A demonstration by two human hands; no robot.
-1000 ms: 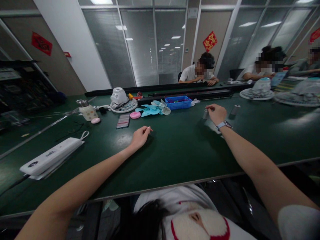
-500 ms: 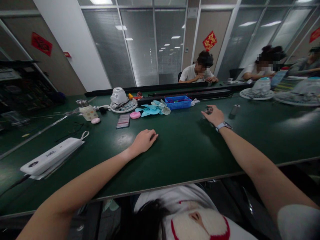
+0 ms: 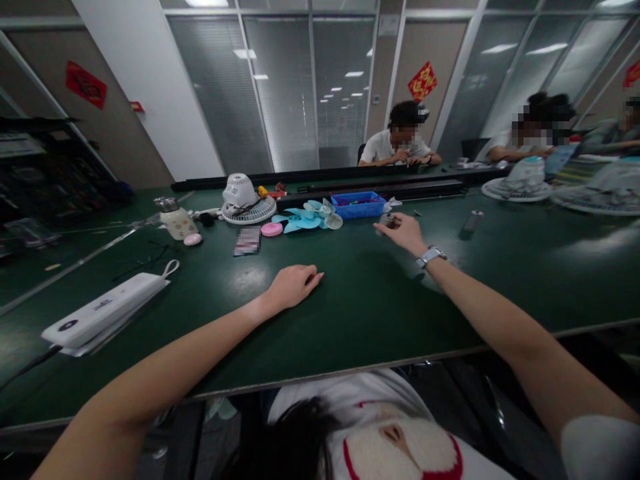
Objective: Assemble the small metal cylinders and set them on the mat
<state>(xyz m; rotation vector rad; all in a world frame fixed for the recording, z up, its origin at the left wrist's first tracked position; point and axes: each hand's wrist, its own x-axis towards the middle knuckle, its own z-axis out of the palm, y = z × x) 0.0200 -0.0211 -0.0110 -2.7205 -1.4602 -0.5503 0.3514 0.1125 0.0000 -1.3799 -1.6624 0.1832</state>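
My right hand (image 3: 407, 235) is raised over the green table, left of a small grey cylinder (image 3: 473, 221). Its thumb and fingers pinch a small round metal part (image 3: 387, 220), whose exact kind I cannot make out. The blue basket (image 3: 361, 209) of small parts stands just beyond that hand. A tiny sliver-like piece (image 3: 417, 213) lies near the fingertips. My left hand (image 3: 295, 285) rests on the tabletop, loosely curled, with nothing visible in it. Light blue fan blades (image 3: 307, 219) lie farther back, beyond the left hand.
A white fan housing (image 3: 240, 200), a pink disc (image 3: 272, 229), a printed card (image 3: 247, 241) and a bottle (image 3: 175, 219) occupy the back left. A long white device (image 3: 107, 310) lies at left. More fan parts (image 3: 523, 181) stand at right. Co-workers sit across the table.
My right hand has moved left with the metal part, towards the blue basket, uncovering the tiny sliver-like piece. The left hand stays in nearly the same place.
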